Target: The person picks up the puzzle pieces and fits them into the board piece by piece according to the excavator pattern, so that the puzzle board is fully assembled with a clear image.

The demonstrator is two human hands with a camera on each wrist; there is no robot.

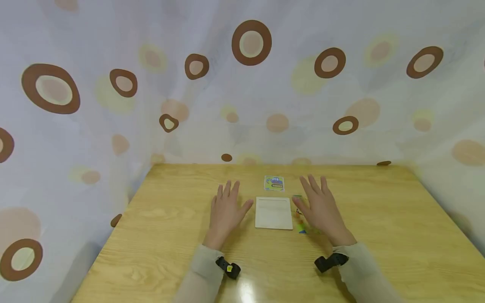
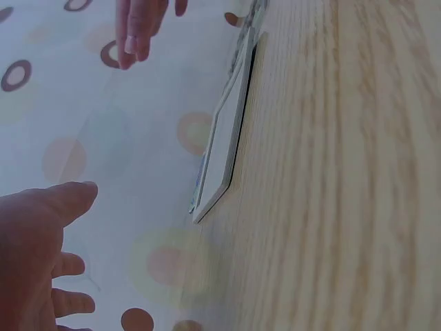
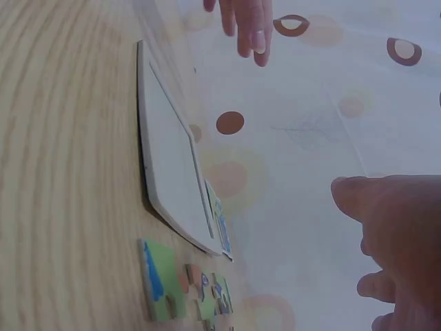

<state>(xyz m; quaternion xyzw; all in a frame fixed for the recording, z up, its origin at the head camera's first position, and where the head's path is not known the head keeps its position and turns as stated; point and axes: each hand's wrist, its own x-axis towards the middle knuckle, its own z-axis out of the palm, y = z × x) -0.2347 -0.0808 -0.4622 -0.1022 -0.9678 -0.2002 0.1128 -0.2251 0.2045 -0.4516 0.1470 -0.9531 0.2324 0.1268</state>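
A square white puzzle tray (image 1: 273, 213) with a raised rim lies on the wooden table between the two hands. My left hand (image 1: 226, 209) hovers to its left, fingers spread and holding nothing. On the other side, my right hand (image 1: 320, 206) is raised with its fingers apart, also holding nothing. Below that hand lie several colourful jigsaw pieces (image 3: 164, 279), green, blue and orange, partly hidden by it in the head view. Behind the tray is a small printed picture card (image 1: 274, 183).
The wooden table (image 1: 159, 235) reaches back to a pale curtain (image 1: 212, 97) with brown and yellow spots, which also hangs along both sides. Each wrist wears a black strap with a camera, such as the left wrist camera (image 1: 233, 270).
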